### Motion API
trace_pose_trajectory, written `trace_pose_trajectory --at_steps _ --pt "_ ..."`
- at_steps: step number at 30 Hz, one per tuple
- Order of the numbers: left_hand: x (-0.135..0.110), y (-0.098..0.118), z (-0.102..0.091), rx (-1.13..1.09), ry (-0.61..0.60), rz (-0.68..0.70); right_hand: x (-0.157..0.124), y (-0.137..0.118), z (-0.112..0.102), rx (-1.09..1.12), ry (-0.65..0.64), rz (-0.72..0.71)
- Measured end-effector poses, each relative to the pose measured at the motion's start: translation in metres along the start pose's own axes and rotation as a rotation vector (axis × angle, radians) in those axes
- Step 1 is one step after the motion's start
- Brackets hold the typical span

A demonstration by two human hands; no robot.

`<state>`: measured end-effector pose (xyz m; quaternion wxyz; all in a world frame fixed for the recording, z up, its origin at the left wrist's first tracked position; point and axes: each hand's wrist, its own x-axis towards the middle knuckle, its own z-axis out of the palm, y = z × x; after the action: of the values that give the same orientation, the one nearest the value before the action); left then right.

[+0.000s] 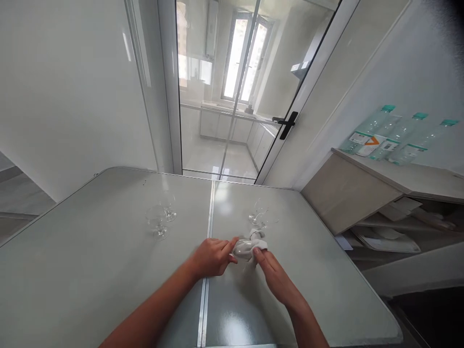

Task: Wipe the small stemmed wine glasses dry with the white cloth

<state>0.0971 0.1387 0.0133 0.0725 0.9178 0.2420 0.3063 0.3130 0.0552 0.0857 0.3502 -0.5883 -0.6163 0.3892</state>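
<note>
Above the table, my left hand (pixel 216 257) grips one end of a clear stemmed glass (pixel 242 248), which lies sideways between my hands. At its other end, my right hand (pixel 271 271) is closed on a white cloth (pixel 258 244) pressed against the glass. Part of the glass is covered by the cloth and fingers. To the left stand two clear stemmed glasses, a nearer one (pixel 157 223) and a farther one (pixel 168 207). Just beyond the cloth are more clear stemmed glasses (pixel 255 215), faint against the tabletop.
The pale glossy table (pixel 108 270) has a metal seam (pixel 210 208) down its middle. A glass door with a black handle (pixel 286 124) rises behind it. At right, a wooden shelf (pixel 366 179) carries several plastic bottles (pixel 395 137), with papers (pixel 387 237) on lower shelves.
</note>
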Motion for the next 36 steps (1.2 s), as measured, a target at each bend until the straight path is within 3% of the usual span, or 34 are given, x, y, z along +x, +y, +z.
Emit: trace_pose_trajectory --at_steps 3,5,8,12,15,17,21,24,27,29,31,36 --pt "0.0 0.001 -0.001 0.025 -0.002 0.034 0.004 0.011 -0.006 0.103 -0.017 0.11" --pt "0.001 0.004 -0.004 -0.079 -0.004 -0.038 0.005 0.015 -0.01 0.061 -0.041 0.071" --pt "0.006 0.009 -0.01 -0.4 -0.064 -0.213 0.004 0.014 -0.019 -0.101 -0.168 -0.123" --pt "0.013 0.01 -0.018 -0.977 -0.317 -0.367 0.005 0.008 -0.035 -0.267 -0.354 -0.338" --pt "0.014 0.01 -0.014 -1.125 -0.396 -0.372 0.004 0.009 -0.041 -0.218 -0.427 -0.303" --pt "0.012 0.011 -0.007 -0.975 -0.292 -0.324 0.002 0.011 -0.04 -0.054 -0.357 -0.145" --pt "0.007 0.014 0.005 -0.304 0.051 -0.04 -0.002 0.01 -0.026 0.432 -0.143 0.19" --pt "0.006 0.014 0.008 0.078 0.167 0.163 0.0 0.003 -0.011 0.663 -0.044 0.251" --pt "0.007 0.014 0.005 0.156 0.203 0.205 0.001 -0.001 -0.002 0.705 0.004 0.224" --pt "0.008 0.014 0.001 0.013 0.223 0.137 -0.001 0.001 -0.002 0.601 0.001 0.182" --pt "0.009 0.013 -0.003 -0.268 0.182 -0.023 -0.005 0.004 -0.007 0.385 -0.007 0.128" --pt "0.013 0.016 -0.013 -1.018 -0.185 -0.498 -0.003 0.002 -0.034 -0.138 -0.13 -0.16"
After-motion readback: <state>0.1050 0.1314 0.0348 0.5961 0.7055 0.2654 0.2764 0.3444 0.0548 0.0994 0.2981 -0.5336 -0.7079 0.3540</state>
